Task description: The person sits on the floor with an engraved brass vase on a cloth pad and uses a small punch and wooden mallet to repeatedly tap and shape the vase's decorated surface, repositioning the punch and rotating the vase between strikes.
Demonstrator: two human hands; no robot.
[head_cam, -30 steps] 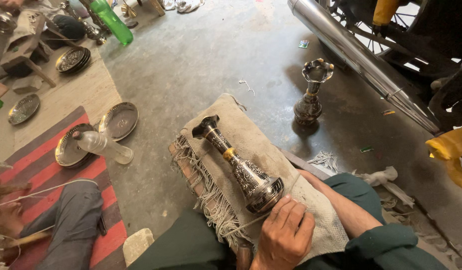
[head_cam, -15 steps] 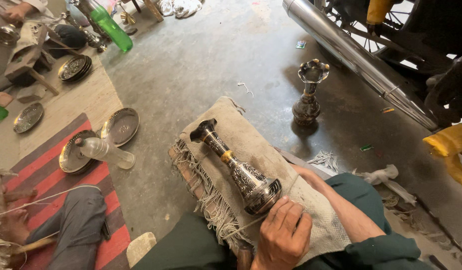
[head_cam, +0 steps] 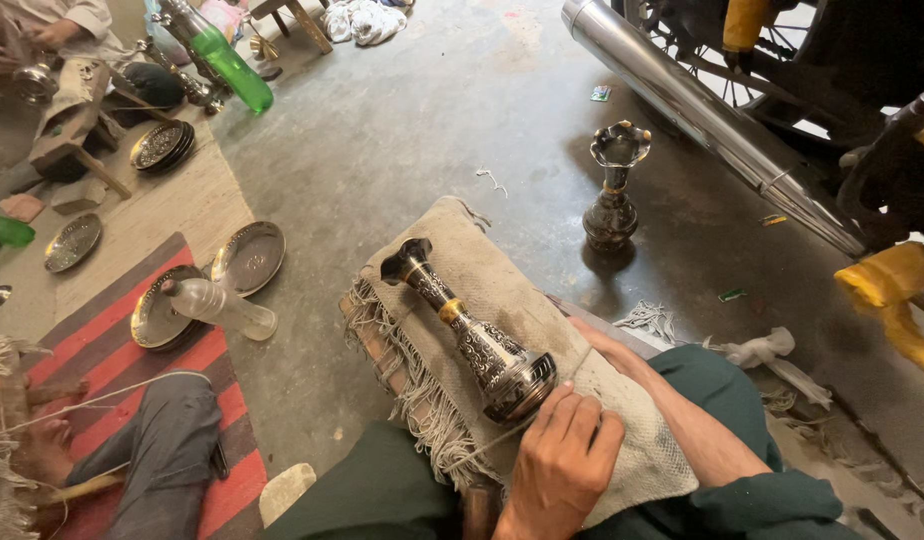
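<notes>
A dark engraved metal vase (head_cam: 477, 340) with a brass band lies on its side on a grey fringed cloth (head_cam: 502, 270) draped over a low block. Its flared mouth points away from me. My right hand (head_cam: 562, 465) sits at the vase's base, fingers curled against its rim, thumb on the left. A thin thread (head_cam: 482, 442) runs left from the hand. A bare limb of mine (head_cam: 682, 420) lies along the cloth's right edge beside my green clothing (head_cam: 712, 375). My left hand is out of sight.
A second dark vase (head_cam: 614, 190) stands upright on the concrete floor beyond the cloth. A motorcycle exhaust pipe (head_cam: 702, 110) crosses the top right. On the left lie metal plates (head_cam: 249, 256), a clear plastic bottle (head_cam: 222, 305), a green bottle (head_cam: 232, 65), a striped mat and another person's leg (head_cam: 162, 450).
My right hand stays at the vase's base with only small finger shifts. The vase has not moved on the cloth. The view has drifted slightly.
</notes>
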